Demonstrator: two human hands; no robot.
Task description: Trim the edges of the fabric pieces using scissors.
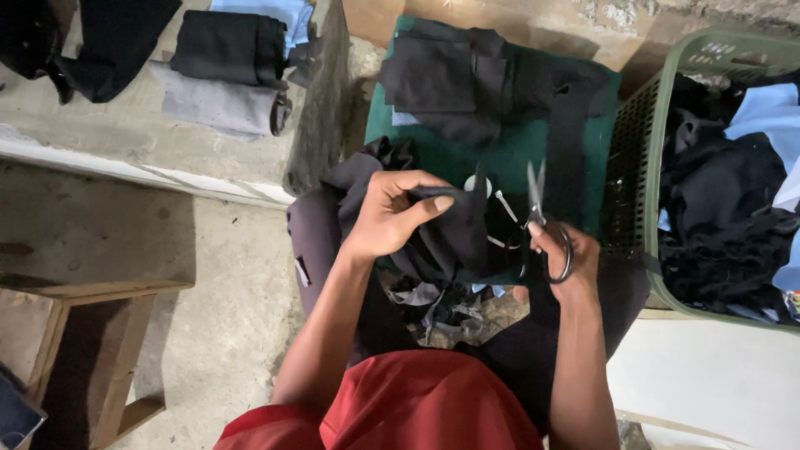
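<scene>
A red garment (417, 408) fills the bottom edge, closest to the viewer, cut off by the frame. Two bare forearms reach up from it. The left hand (387, 212) has its grip clamped on a piece of black fabric (450, 237), thumb on top and fingers curled round a fold. The right hand (567, 258), just right of that fabric, has its grip closed through the handles of one pair of scissors (537, 208), blades up and slightly parted. Behind the fabric lies one green mat (500, 154) with more dark cloth piled on it; the pieces blend together and cannot be counted. Right of the fabric stands one green plastic basket (658, 125), cut off, holding black and pale blue cloth. Scraps (433, 304) lie below the fabric, partly hidden. One wooden bench (92, 308) is far left.
</scene>
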